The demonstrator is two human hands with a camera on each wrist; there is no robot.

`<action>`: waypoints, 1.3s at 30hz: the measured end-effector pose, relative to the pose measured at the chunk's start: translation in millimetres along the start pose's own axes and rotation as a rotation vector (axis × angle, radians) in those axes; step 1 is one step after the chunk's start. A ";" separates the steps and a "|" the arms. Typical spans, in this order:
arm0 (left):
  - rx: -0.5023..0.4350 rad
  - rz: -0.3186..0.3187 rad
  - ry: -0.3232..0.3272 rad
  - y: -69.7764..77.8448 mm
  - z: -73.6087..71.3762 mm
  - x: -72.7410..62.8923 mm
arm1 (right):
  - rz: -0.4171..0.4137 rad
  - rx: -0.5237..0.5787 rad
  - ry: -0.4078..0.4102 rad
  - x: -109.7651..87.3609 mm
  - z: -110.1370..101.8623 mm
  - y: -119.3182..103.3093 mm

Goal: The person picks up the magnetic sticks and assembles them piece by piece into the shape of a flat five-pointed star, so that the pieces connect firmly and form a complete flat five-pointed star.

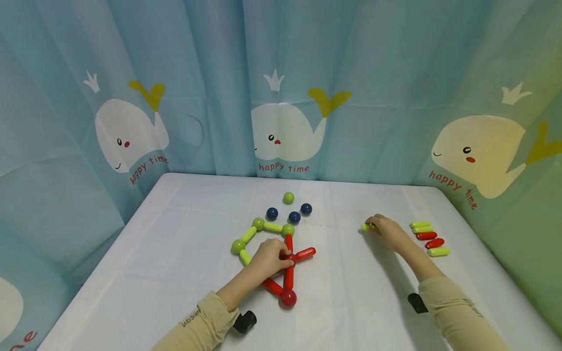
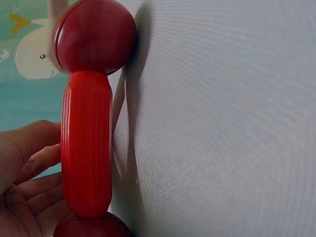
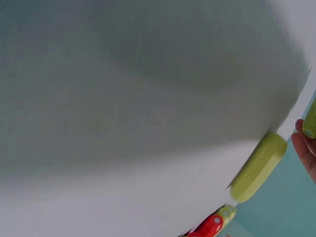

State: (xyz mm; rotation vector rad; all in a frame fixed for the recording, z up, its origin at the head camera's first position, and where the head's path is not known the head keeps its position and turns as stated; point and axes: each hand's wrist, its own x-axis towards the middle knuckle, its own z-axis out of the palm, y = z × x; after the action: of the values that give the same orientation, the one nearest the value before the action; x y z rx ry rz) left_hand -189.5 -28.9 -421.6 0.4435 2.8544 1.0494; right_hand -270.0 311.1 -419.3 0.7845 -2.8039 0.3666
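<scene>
Left hand (image 1: 269, 258): thumb and fingers closed to a ball's width, pinching a red ball (image 1: 291, 260) on the right flank of a ball-and-rod frame. From that ball, one red rod (image 1: 288, 242) runs to 12 o'clock, another (image 1: 288, 278) to 6 o'clock, ending at a larger red ball (image 1: 288, 298); a third (image 1: 306, 253) sticks out toward 2 o'clock, its far end free.

Right hand (image 1: 388, 233): well apart, at 2 o'clock of the left. Fingertips nearly together, pinching a yellow-green rod (image 1: 365, 227), one end showing at 9 o'clock. Spare rods (image 1: 427, 236), five, red and yellow-green, lie on the white table (image 1: 351, 302) at 3 o'clock of this hand.
</scene>
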 end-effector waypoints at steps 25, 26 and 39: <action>-0.008 -0.029 -0.007 0.6 1.0 1.3 | -0.112 0.097 -0.016 30.1 24.9 -49.2; -0.010 -0.030 -0.009 0.5 1.1 1.5 | -0.111 0.097 -0.024 31.4 25.9 -50.6; -0.003 -0.002 0.002 -1.3 1.7 2.0 | -0.092 0.224 -0.096 53.4 32.0 -76.4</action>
State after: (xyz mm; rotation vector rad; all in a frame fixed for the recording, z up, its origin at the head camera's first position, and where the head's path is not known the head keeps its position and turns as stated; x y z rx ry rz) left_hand -191.4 -28.2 -423.7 0.4403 2.8540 1.0541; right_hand -278.3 212.9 -421.7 0.9989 -2.8344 0.6525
